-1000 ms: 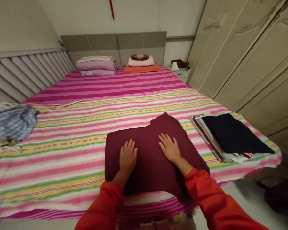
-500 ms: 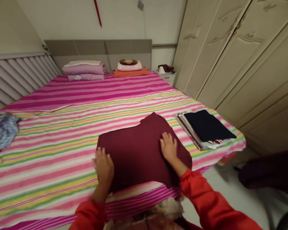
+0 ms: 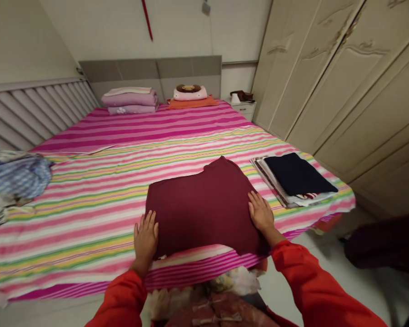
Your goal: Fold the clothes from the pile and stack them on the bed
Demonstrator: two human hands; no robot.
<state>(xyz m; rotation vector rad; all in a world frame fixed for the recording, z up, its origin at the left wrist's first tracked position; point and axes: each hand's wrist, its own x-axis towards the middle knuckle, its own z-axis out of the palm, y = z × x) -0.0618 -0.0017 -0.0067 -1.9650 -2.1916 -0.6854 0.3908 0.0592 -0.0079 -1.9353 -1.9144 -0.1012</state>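
Observation:
A maroon shirt [image 3: 201,209] lies spread on the striped bed sheet [image 3: 88,209], folded so that one sleeve points away from me. My left hand [image 3: 146,236] rests flat at its left edge, partly on the cloth and partly on the sheet. On the shirt's right edge lies my right hand [image 3: 261,211], palm down with fingers stretched out. Neither hand grips the cloth. Right of the shirt is a stack of folded clothes [image 3: 272,186], topped by a dark navy garment [image 3: 298,175].
Rumpled clothes [image 3: 20,177] lie at the bed's left side. Folded purple bedding [image 3: 131,100] and a pink pillow [image 3: 191,94] sit by the headboard [image 3: 136,70]. A wardrobe [image 3: 327,81] lines the right wall, beside a small nightstand [image 3: 243,109].
My right hand has slid outward across the shirt to its right edge. My left hand stays at the left edge, and the view has shifted slightly left.

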